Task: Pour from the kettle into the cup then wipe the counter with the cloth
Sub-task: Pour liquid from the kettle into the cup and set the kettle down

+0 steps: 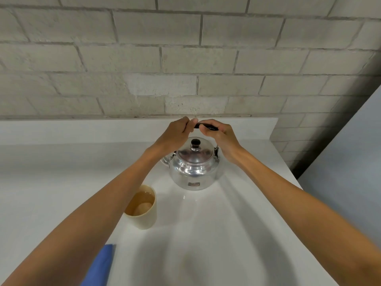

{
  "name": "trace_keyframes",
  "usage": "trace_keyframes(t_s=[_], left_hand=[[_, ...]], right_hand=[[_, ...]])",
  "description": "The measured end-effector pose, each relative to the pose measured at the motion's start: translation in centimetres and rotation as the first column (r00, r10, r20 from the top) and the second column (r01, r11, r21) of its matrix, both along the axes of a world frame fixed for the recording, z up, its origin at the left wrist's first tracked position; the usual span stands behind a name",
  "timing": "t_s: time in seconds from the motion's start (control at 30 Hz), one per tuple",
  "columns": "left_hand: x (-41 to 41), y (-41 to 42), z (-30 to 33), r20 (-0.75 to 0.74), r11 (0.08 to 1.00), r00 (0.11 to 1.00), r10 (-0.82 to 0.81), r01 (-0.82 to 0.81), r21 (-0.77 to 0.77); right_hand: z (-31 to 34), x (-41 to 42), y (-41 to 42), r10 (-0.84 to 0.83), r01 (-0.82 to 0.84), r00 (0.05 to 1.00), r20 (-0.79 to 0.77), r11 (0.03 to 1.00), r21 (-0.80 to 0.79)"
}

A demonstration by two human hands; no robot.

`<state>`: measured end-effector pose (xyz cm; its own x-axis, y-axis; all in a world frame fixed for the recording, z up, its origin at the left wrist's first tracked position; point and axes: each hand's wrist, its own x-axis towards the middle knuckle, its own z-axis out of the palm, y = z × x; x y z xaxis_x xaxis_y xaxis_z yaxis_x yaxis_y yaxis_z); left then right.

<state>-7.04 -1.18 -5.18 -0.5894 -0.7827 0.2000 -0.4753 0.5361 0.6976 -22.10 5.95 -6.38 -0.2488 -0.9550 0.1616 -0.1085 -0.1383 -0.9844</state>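
Observation:
A shiny metal kettle (193,168) with a dark lid knob stands upright on the white counter (226,234), its spout pointing left behind my left forearm. Both hands grip its black top handle: my left hand (177,133) on the left end, my right hand (220,135) on the right end. A cream cup (144,213) stands left of and nearer than the kettle, holding clear liquid; my left forearm passes over its left rim. A blue cloth (101,267) lies at the bottom left, partly hidden by that forearm.
A pale brick wall (185,69) rises behind the counter's raised back ledge. The counter's right edge (292,176) runs diagonally, with a drop to a grey floor beyond. A few water drops lie in front of the kettle.

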Motion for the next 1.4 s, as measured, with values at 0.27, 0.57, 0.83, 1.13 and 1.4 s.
trace_keyframes(t_s=[0.27,0.57,0.83,1.13,1.4], left_hand=[[-1.7,-2.5,-0.4,-0.052,0.978,0.999,0.007,-0.018,-0.207],[-1.8,-2.6,-0.5,-0.039,0.982,0.998,0.042,-0.048,-0.180],[0.4,-2.2,-0.4,-0.079,1.000,0.997,0.022,-0.022,0.005],[5.2,2.0,1.5,-0.084,0.999,0.996,0.017,-0.014,0.038],[10.2,9.9,4.1,-0.127,0.997,0.991,0.035,-0.044,-0.067]], right_hand=[[-0.3,-0.9,-3.6,-0.027,0.016,0.995,-0.096,0.993,-0.115],[-0.2,-1.0,-3.8,-0.037,0.017,0.985,-0.170,0.993,-0.118],[0.7,-1.2,-1.7,-0.005,0.054,0.884,-0.468,0.994,0.090],[4.4,0.8,3.4,-0.061,0.073,0.912,-0.406,0.997,0.014],[7.2,5.0,10.7,-0.119,0.080,0.938,-0.325,0.988,-0.131]])
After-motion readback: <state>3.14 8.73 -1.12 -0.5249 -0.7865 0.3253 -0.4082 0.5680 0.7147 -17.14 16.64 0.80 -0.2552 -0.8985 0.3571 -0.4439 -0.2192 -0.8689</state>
